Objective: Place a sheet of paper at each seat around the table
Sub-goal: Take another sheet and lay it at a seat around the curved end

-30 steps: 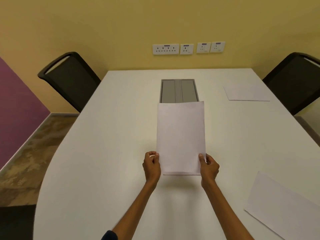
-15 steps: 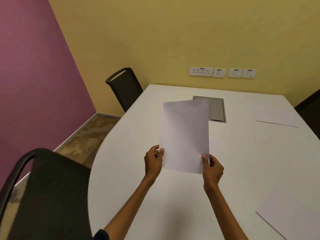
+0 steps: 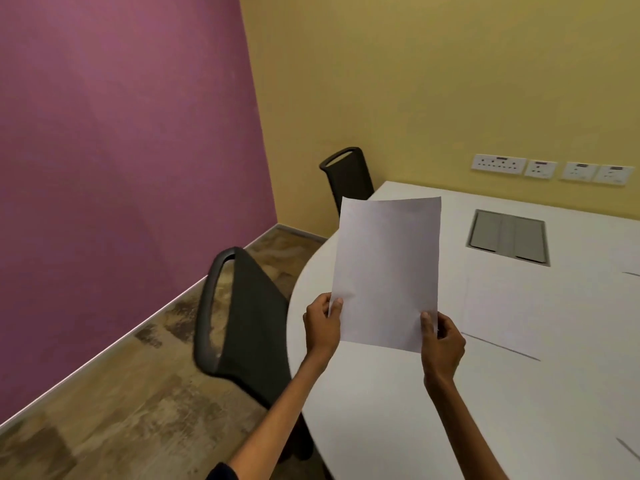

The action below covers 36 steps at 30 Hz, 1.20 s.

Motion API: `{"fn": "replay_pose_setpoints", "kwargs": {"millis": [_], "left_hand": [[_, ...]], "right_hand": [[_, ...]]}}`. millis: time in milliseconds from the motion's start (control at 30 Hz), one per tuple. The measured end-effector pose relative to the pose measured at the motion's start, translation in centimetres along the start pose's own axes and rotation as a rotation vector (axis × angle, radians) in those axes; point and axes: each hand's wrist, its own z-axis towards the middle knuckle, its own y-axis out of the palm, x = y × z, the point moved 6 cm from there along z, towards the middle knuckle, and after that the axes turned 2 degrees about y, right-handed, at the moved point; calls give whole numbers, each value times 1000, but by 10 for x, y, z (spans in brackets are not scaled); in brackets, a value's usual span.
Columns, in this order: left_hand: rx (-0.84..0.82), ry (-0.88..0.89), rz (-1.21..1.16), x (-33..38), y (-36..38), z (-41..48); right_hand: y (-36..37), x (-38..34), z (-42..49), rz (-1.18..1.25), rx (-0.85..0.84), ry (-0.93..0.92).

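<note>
- Left hand (image 3: 322,325) pinches bottom-left corner of the sheet of paper (image 3: 386,271), thumb on front; right hand (image 3: 443,341) pinches bottom-right the same way.
- Sheet held upright in the air, above the table (image 3: 398,403) edge, near the nearest chair (image 3: 242,317).
- Thin, light, floppy, I'd say; two-corner grip keeps it flat w/o creasing.
- Another sheet (image 3: 498,313) lies flat on the table just right.
- Far chair (image 3: 348,174) by the corner has no paper visible.

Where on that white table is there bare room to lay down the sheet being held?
The table is bare along its curved left edge, beside the near chair and up toward the far chair. Right of the held sheet, another sheet lies flat below the grey hatch, with sheet edges farther right.
</note>
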Motion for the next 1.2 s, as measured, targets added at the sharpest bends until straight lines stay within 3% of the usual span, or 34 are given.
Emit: {"fn": "replay_pose_setpoints", "kwargs": {"millis": [300, 533, 767, 1200], "left_hand": [[78, 11, -70, -7, -152, -50], [110, -3, -104, -18, -216, -27], [75, 12, -68, -51, -247, 50], [-202, -20, 36, -90, -244, 231]], "right_hand": [[54, -17, -143, 80, -51, 25], [116, -27, -171, 118, -76, 76], [195, -22, -156, 99, -27, 46], [306, -11, -99, 39, 113, 60]]}}
